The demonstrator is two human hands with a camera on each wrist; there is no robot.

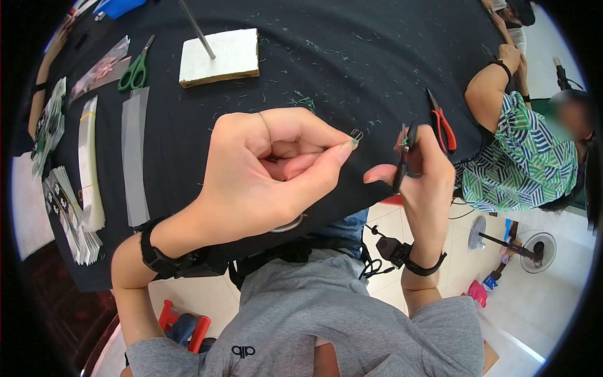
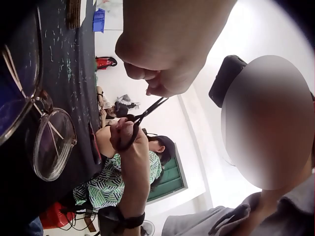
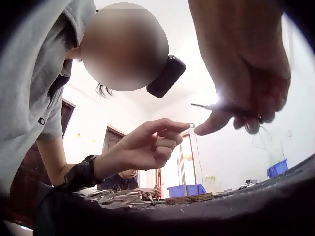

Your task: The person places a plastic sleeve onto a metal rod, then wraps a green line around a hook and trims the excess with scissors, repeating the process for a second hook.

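Between thumb and index fingertip, my left hand [image 1: 276, 166] pinches a small green thread piece [image 1: 356, 139] with thin loops sticking out. To its right, my right hand [image 1: 427, 169] holds small dark scissors [image 1: 404, 157], its fingers round the handles and its thumb sticking out toward the left hand. The left wrist view shows the scissors [image 2: 142, 117] gripped in the right hand [image 2: 130, 157], their blades pointing up at the left hand [image 2: 165, 64]. In the right wrist view a tiny loop [image 3: 191, 126] stands at the left fingertips, apart from the right hand [image 3: 246, 88].
A white block [image 1: 220, 58] with a metal rod stands on the black cloth. Green scissors [image 1: 135, 70], pale strips [image 1: 134, 157] and packets lie at the left. Red-handled pliers [image 1: 445, 129] lie at the right, near another person's patterned clothing [image 1: 518, 157]. Eyeglasses [image 2: 55, 142] and green scraps [image 1: 303, 100] are also there.
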